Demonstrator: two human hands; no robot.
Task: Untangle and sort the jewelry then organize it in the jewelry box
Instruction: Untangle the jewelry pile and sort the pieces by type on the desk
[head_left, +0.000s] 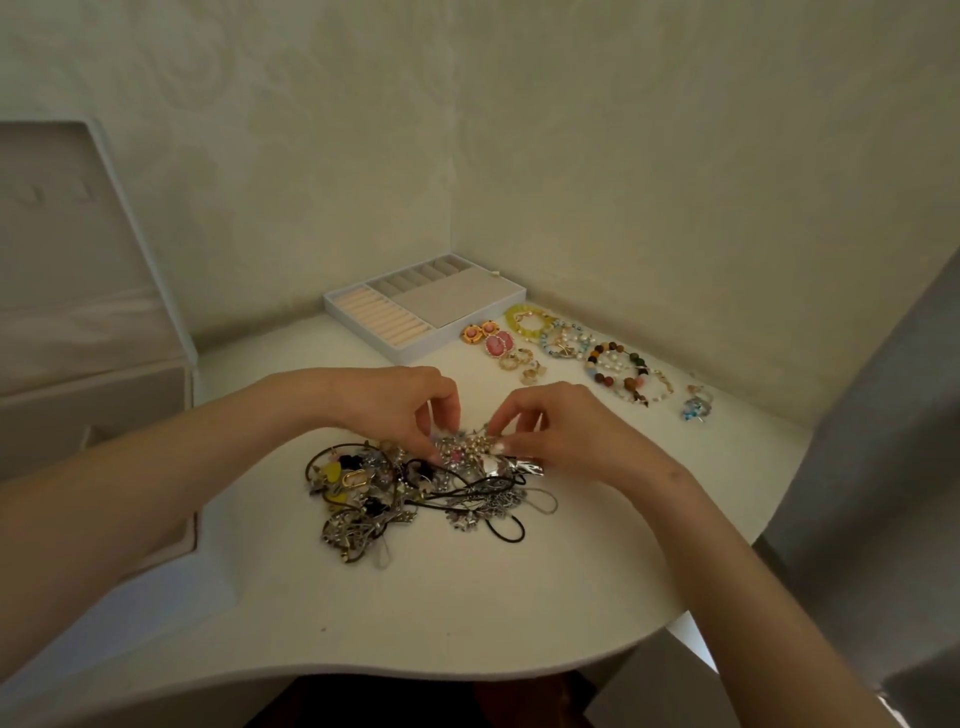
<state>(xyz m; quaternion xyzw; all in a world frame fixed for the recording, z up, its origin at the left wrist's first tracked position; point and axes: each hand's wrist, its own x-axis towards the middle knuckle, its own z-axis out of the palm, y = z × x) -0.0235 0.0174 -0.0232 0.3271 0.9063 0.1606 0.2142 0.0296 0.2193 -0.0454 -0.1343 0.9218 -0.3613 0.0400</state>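
1. The fingers (427, 441) of the left hand (400, 410) and the right hand (556, 431) curl inward and pinch one pearly silver piece (467, 448) between them, both hands equally near.
2. The piece sits on the far edge of the tangle (415, 499) on the table (467, 613). The jewelry box (363, 335) lies beyond, to the far left.
3. The fingertips hide which cords bind it.

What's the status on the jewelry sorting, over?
Left hand and right hand pinching a beaded silver piece atop the tangled pile. Earrings and bracelets laid out beside the tray. Black cords snarled through the pile.
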